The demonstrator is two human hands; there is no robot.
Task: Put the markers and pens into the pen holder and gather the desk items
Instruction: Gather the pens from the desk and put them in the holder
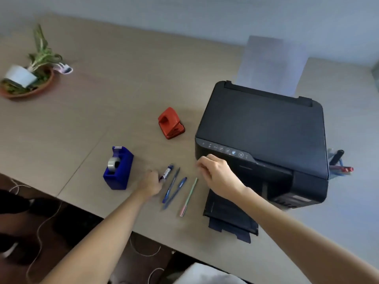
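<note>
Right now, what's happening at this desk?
A person is tidying pens off a beige desk. The left hand is closing on the near end of a white-and-blue marker. Two blue pens and a green-and-pink pen lie loose beside it. The right hand hovers loosely curled, empty, by the black printer. The clear pen holder, right of the printer, already holds some pens.

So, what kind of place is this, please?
Probably an office or home workspace: a desk holds a black printer, a blue tape dispenser and a red hole punch, with pens lying loose.
</note>
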